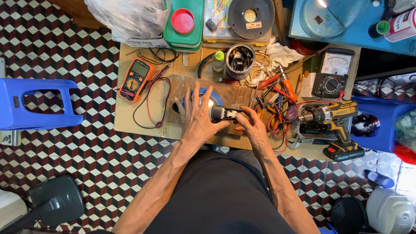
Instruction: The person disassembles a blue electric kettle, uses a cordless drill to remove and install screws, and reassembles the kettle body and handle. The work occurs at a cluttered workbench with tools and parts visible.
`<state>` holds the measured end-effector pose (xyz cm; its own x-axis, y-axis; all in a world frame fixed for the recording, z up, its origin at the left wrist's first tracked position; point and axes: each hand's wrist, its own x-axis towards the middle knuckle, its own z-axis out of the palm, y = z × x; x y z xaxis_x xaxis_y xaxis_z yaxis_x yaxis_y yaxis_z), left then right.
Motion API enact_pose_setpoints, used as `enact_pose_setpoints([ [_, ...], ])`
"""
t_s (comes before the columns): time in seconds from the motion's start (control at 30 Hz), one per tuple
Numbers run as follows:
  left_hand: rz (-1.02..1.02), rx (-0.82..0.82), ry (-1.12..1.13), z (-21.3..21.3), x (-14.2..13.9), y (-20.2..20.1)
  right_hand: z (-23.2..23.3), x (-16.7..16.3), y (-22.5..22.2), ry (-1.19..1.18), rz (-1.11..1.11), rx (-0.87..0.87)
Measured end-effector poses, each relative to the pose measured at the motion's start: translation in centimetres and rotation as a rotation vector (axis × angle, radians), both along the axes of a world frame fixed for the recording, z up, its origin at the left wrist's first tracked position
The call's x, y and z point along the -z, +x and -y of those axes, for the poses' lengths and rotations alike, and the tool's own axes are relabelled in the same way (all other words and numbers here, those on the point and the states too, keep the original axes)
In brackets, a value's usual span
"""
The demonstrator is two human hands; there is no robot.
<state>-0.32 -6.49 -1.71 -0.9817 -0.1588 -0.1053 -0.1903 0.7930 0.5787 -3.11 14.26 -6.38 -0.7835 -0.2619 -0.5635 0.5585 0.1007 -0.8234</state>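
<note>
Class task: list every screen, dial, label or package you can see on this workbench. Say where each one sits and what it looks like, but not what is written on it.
Orange meter: left of the hands, small grey screen, round dial.
Black meter: right rear, white needle scale, round knob.
Reel: top centre, dark disc with small labels.
Plastic bag: top left, clear, crumpled.

**Person, head-camera view: body and clothing**

Two bare forearms, no sleeves reaching the wrists. Left hand (pixel 197 113) at 11 o'clock of the lap, right hand (pixel 252 128) at 1 o'clock; both lean, sinewy, without rings, watch or gloves. Dark, plain black garment (pixel 216 195) covering the lap at 6 o'clock.
</note>
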Motion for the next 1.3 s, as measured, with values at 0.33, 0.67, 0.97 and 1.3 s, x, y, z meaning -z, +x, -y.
enact_pose_setpoints([
  [0.33, -0.039, -0.054, 0.005, 0.2, 0.1, 0.1, -0.1, -1.2, -2.8, 0.103, 0.045, -0.154],
  [0.67, -0.153, -0.045, 0.02, 0.6, 0.2, 0.3, -0.3, -0.9, -3.8, 0.143, -0.048, -0.278],
  [0.97, -0.143, -0.032, 0.008, 0.3, 0.3, 0.4, -0.1, -1.7, -3.3, 0.226, -0.085, -0.3],
  [1.3, -0.136, -0.112, -0.05, -0.6, -0.3, -0.3, -2.1, -0.2, -3.1, -0.148, 0.131, -0.078],
])
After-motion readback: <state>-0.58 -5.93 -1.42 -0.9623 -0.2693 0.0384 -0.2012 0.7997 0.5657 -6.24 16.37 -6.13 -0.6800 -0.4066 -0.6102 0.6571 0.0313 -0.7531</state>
